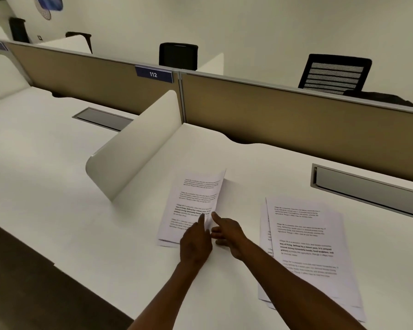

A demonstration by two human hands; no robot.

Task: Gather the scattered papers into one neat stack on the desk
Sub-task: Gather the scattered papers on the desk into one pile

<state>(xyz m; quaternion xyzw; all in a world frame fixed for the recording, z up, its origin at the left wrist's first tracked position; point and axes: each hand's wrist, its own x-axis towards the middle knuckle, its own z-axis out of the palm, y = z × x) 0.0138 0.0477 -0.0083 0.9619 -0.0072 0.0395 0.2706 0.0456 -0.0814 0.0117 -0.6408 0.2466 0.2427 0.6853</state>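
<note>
Two hands meet at the left paper pile (pixel 191 206) on the desk (pixel 81 210): left hand (pixel 196 244) pinches a lifted sheet; right hand (pixel 227 234) grip unclear. Right pile (pixel 305 253) partly arm-hidden.

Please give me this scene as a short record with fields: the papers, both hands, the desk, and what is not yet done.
left pile: papers by the white divider, right edge lifted
right pile: loose stack, sheets fanned
left hand: fingers on the left pile's lifted edge
right hand: at the same edge, grip unclear
desk: white, label 112 on the partition
not yet done: two piles remain apart
</note>
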